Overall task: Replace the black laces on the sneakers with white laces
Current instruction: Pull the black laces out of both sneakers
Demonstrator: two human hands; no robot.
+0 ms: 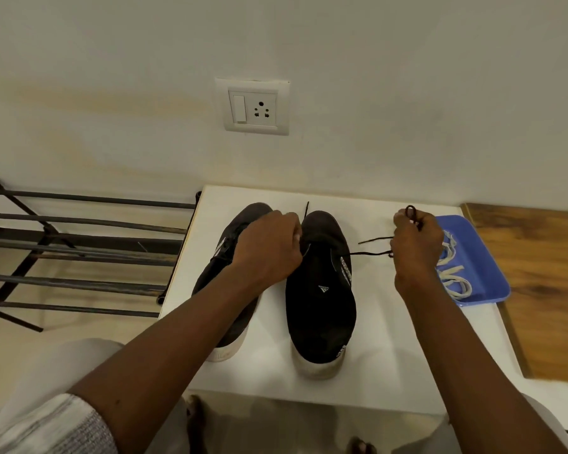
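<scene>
Two black sneakers with white soles stand side by side on a white table (391,355), toes pointing away from me. My left hand (269,247) lies over the left sneaker (223,309) and pinches the black lace at the throat of the right sneaker (320,299). My right hand (415,249) grips a bunched black lace (373,246) that runs taut from the right sneaker's eyelets, with a loop sticking out above the fingers. White laces (453,273) lie in a blue tray (492,283) just right of my right hand.
A black metal shoe rack (79,250) stands left of the table. A wooden board (545,290) lies at the right. A wall socket (254,106) sits on the wall behind. My knees and feet show below the table's near edge.
</scene>
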